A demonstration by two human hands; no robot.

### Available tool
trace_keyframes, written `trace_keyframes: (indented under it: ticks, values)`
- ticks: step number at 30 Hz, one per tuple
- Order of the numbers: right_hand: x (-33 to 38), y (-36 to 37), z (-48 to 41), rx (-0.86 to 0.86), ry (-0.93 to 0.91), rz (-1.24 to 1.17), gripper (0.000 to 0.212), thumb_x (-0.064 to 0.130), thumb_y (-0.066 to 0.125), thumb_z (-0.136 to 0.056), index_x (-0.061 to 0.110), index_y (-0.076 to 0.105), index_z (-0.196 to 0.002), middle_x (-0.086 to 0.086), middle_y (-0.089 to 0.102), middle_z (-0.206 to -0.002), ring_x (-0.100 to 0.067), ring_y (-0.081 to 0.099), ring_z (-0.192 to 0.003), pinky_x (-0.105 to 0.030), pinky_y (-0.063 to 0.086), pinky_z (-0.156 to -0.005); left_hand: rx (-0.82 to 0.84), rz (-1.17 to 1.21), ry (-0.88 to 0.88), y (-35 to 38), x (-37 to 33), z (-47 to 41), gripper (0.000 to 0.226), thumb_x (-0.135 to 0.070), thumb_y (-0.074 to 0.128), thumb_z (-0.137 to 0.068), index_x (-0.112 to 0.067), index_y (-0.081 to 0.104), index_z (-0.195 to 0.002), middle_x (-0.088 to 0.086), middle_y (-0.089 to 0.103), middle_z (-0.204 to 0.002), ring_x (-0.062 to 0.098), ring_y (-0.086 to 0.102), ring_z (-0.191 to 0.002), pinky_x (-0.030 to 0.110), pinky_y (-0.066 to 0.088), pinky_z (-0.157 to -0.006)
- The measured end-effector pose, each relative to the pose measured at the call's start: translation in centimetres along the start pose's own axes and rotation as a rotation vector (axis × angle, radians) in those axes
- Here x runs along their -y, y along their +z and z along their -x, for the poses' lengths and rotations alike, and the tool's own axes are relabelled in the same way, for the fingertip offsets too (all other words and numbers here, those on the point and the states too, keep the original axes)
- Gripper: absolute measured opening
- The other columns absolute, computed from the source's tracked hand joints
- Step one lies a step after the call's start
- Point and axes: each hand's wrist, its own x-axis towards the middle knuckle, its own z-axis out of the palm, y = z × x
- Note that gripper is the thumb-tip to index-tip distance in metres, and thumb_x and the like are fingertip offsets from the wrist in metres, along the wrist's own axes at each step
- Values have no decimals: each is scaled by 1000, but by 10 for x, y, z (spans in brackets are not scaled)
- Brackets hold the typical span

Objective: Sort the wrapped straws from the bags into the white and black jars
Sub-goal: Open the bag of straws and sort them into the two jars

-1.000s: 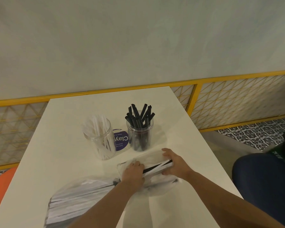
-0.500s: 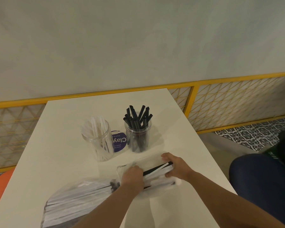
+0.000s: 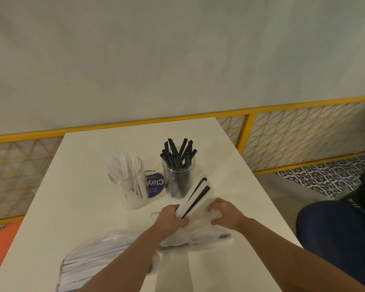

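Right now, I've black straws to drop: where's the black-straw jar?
In the head view the black-straw jar stands right of the white-straw jar, purple sticker between them, beyond the wrapped straws in the left hand.

Wrapped black straws (image 3: 195, 197), a small bundle, angle up from the left hand (image 3: 171, 218) over a crumpled clear bag (image 3: 198, 237). A second bag (image 3: 97, 252) of white straws (image 3: 82, 268) lies flat nearer. Beyond stand the white jar (image 3: 128, 184) and black jar (image 3: 178, 175), upright, partly filled.
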Motion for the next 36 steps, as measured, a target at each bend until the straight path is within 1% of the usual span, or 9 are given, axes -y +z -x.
trace_keyframes:
  ticks: [7, 11, 16, 20, 23, 27, 31, 33, 36]
  values:
    - [17, -3, -6, 38, 6, 126, 42, 19, 66, -79, 23, 55, -120, -4, 40, -136, -23, 40, -125, -30, 37, -101, -1, 364, 52, -20, -20, 5, 5, -14, 71, -79, -12, 66, -80, 9, 67, -79, 14, 60, -71, 20, 46, -56]
    - [30, -9, -11, 19, -29, 227, 40, 23, 65, -81, 25, 55, -120, -3, 46, -127, -23, 44, -117, -31, 38, -96, -33, 449, 57, -31, -33, 7, 23, -17, 74, -78, -9, 70, -98, 1, 69, -88, 7, 63, -81, 7, 47, -57]
    - [43, -14, -10, 108, -89, 319, 45, 26, 65, -82, 24, 52, -124, -6, 46, -126, -24, 42, -119, -33, 35, -98, -21, 644, 116, -46, -43, 14, 18, -16, 68, -84, -6, 70, -99, 0, 73, -88, 3, 68, -86, 8, 48, -71]
    - [45, -7, -7, 184, -78, 340, 46, 23, 65, -82, 22, 51, -125, -6, 45, -123, -25, 44, -117, -33, 37, -95, -16, 803, 142, -53, -48, 19, 8, -10, 62, -87, -13, 68, -82, 9, 69, -83, 20, 64, -87, 35, 49, -88]
    - [55, -15, -8, 117, -112, 258, 38, 22, 63, -84, 17, 55, -121, -7, 50, -116, -24, 47, -114, -30, 38, -94, -17, 867, 139, -58, -49, 22, 8, -9, 62, -88, -12, 67, -82, 7, 68, -76, 20, 65, -79, 34, 56, -81]
    - [91, -45, -10, -133, -276, 141, 21, 10, 53, -88, 3, 67, -101, -14, 67, -102, -25, 62, -92, -24, 44, -81, -44, 898, 110, -63, -48, 25, 6, -10, 62, -88, -10, 66, -84, 5, 68, -72, 13, 66, -66, 23, 54, -63]
    - [139, -72, -1, -305, -358, -349, 20, 8, 47, -94, 7, 65, -103, 0, 65, -83, -5, 56, -72, -5, 43, -67, -21, 898, 194, -71, -44, 27, 9, -10, 58, -91, -10, 67, -89, 7, 64, -70, 18, 61, -65, 27, 51, -66]
    - [161, -78, 2, -272, -356, -564, 22, 17, 43, -98, 8, 60, -107, -2, 60, -82, -8, 55, -73, -10, 45, -68, -1, 917, 191, -75, -43, 30, 9, -10, 57, -91, -11, 66, -90, 7, 64, -70, 18, 60, -65, 28, 51, -67]
    - [181, -79, -3, -190, -301, -626, 27, 28, 49, -95, 1, 55, -94, -9, 51, -77, -16, 49, -71, -27, 43, -68, 17, 873, 191, -82, -44, 35, 13, -11, 54, -93, -13, 65, -86, 7, 64, -72, 17, 60, -65, 30, 51, -69]
